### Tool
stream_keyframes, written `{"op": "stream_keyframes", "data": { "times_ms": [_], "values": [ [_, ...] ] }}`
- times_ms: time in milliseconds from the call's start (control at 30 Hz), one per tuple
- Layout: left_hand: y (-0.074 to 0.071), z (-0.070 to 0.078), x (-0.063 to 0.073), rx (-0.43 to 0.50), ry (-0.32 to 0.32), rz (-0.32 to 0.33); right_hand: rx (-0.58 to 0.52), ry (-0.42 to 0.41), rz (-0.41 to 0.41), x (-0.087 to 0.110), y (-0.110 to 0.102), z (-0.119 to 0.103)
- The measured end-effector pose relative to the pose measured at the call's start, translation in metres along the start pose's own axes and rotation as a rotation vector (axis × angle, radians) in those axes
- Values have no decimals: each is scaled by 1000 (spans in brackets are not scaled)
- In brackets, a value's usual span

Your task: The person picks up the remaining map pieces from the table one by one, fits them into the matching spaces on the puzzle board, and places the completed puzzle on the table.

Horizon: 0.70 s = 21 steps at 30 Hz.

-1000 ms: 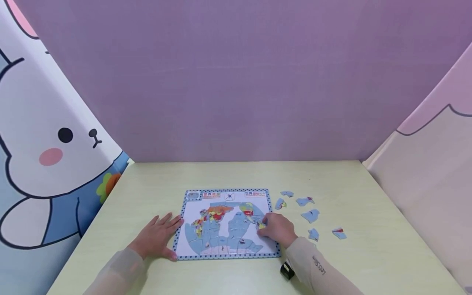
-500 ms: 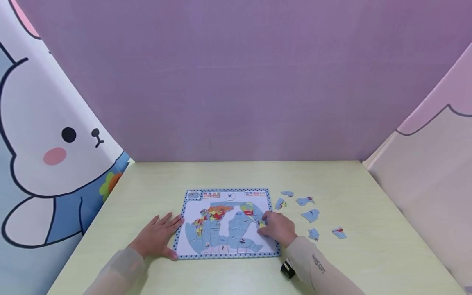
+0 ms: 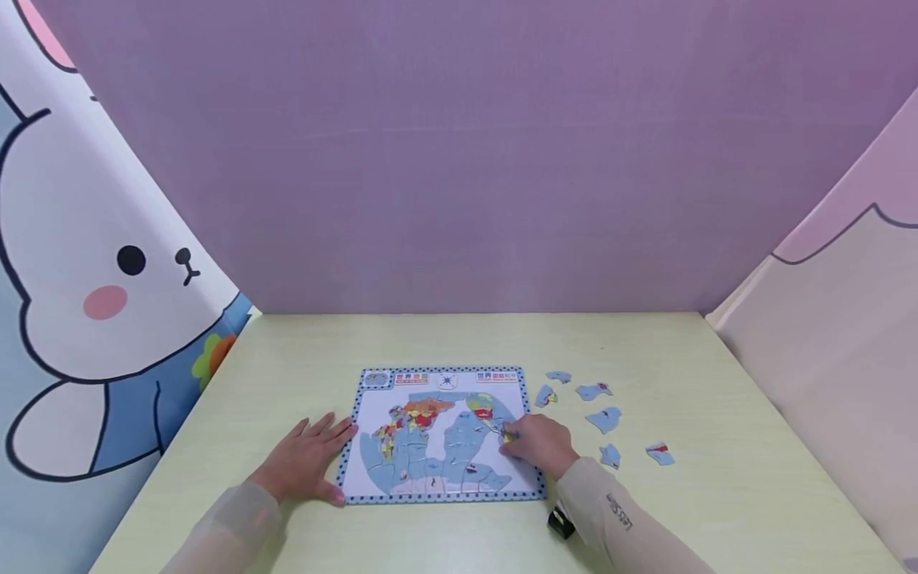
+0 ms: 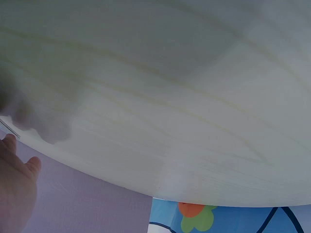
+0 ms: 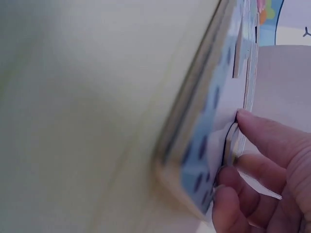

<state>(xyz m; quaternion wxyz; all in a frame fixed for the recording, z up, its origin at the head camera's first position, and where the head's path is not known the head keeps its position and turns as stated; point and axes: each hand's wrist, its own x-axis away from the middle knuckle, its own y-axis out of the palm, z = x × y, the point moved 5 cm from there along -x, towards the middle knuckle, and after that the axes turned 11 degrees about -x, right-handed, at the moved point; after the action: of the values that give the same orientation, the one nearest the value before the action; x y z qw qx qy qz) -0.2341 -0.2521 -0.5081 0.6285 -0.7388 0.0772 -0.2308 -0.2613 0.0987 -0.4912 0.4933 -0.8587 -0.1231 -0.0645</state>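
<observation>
At the map's right side: our right hand (image 3: 543, 444) comes in from the right and pinches a puzzle piece (image 5: 231, 143) between thumb and fingers, low at the world-map puzzle board (image 3: 376, 405), just inside its dotted right border
Piece from hand: at the fingertips, to the left of our right wrist; whether it lies flat or slightly raised we cannot tell
Piece's long axis: much covered by our fingers, so we cannot tell its direction
Board's long axis: left to right across the table (image 3: 445, 339), between our two hands
Bare white patch (image 3: 495, 458): just left of the right fingertips and toward us, between them and the joined ocean pieces (image 3: 462, 430)
Left hand (image 3: 307, 458): spread, fingers and thumb resting along the board's left border, gripping nothing, well apart from the pinched piece
Nearer hand: our right, both to the piece and to the loose map pieces (image 3: 604, 419)
Loose side: these lie on the table right of the board, a red-marked piece (image 3: 661, 454) farthest out
</observation>
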Motion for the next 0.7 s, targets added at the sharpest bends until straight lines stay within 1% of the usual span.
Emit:
{"op": "stream_keyframes", "data": {
  "times_ms": [133, 367, 533, 700],
  "values": [
    [-1, 0, 1, 4, -4, -5, -7, -5, -15, 0, 1, 0],
    [-1, 2, 1, 29, -10, -14, -86, 16, 2, 0, -1, 4],
    [-1, 2, 1, 12, -6, -17, -139, 38, 21, -2, -4, 9],
    [-1, 1, 1, 9, -6, -17, -159, 17, 23, -4, -7, 14]
  ]
}}
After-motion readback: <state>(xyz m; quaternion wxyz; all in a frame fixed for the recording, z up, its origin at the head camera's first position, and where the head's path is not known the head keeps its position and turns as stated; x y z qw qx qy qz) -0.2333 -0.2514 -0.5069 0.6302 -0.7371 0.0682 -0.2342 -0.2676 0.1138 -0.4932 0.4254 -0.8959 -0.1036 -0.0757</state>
